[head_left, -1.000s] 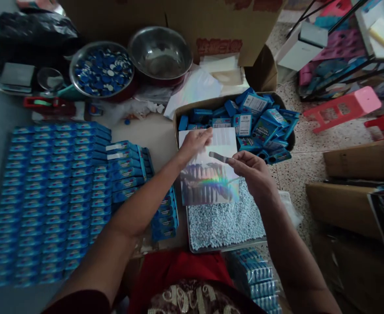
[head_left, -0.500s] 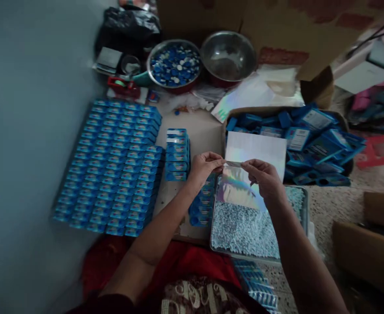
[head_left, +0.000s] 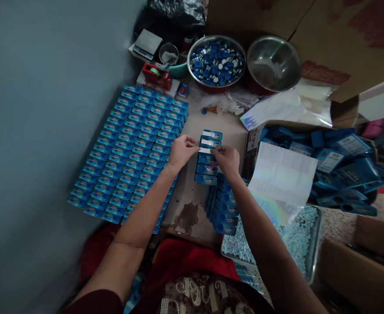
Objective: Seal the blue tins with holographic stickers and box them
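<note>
My left hand [head_left: 181, 153] and my right hand [head_left: 227, 159] pinch the two ends of a small pale sticker strip [head_left: 205, 151]. It lies over a box in a short row of small blue boxes [head_left: 205, 179]; whether it is pressed flat I cannot tell. Two boxes at the far end of that row bear similar pale strips. Beside my right forearm, a shiny sticker sheet [head_left: 281, 174] lies partly over a tray of light-blue granules [head_left: 288, 244]. Close by my right wrist stands another group of blue boxes [head_left: 226, 218].
A large block of blue boxes [head_left: 129, 144] stands at left by the wall. Behind are a steel bowl of blue and white caps [head_left: 216, 63], a second steel bowl [head_left: 273, 65] and a red tape dispenser [head_left: 156, 76]. Blue packages [head_left: 342, 168] fill a carton at right.
Both hands have moved left with the strip, from above the sticker sheet to the short row of boxes. The camera view has shifted too.
</note>
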Tool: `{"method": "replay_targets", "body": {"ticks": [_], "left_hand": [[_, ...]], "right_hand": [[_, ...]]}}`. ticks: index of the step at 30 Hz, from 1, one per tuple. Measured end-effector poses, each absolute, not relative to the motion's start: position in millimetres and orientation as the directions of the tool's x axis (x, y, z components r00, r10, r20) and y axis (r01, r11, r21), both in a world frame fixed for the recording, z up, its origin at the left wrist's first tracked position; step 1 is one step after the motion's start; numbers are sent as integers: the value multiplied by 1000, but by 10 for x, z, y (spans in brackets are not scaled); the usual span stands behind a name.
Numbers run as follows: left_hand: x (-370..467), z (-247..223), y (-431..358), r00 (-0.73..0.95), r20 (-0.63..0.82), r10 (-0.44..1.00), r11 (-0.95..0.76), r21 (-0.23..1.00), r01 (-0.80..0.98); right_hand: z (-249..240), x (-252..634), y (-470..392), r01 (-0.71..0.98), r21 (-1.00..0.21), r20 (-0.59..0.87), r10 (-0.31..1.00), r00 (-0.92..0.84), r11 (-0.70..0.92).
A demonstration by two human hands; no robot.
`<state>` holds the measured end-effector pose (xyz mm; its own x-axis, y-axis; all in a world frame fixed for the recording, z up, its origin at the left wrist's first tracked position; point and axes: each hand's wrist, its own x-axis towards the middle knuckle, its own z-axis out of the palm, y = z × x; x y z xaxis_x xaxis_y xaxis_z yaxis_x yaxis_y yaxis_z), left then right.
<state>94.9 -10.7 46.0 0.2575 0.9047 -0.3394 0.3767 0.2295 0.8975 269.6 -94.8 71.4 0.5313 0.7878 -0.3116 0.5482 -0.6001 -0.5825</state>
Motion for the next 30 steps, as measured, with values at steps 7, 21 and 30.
{"method": "replay_targets", "body": {"ticks": [7, 21, 30], "left_hand": [[954, 522, -119, 250, -377, 892, 273, 889, 369], [1041, 41, -251, 178, -670, 720, 678, 734, 20], [918, 551, -744, 268, -533, 802, 550, 835, 16]], "right_hand": [[739, 2652, -942, 524, -585, -342, 774, 533, -620], [581, 2828, -1011, 323, -712, -380, 729, 569, -623], [974, 2714, -964, 114, -896, -295, 767, 570, -429]]}}
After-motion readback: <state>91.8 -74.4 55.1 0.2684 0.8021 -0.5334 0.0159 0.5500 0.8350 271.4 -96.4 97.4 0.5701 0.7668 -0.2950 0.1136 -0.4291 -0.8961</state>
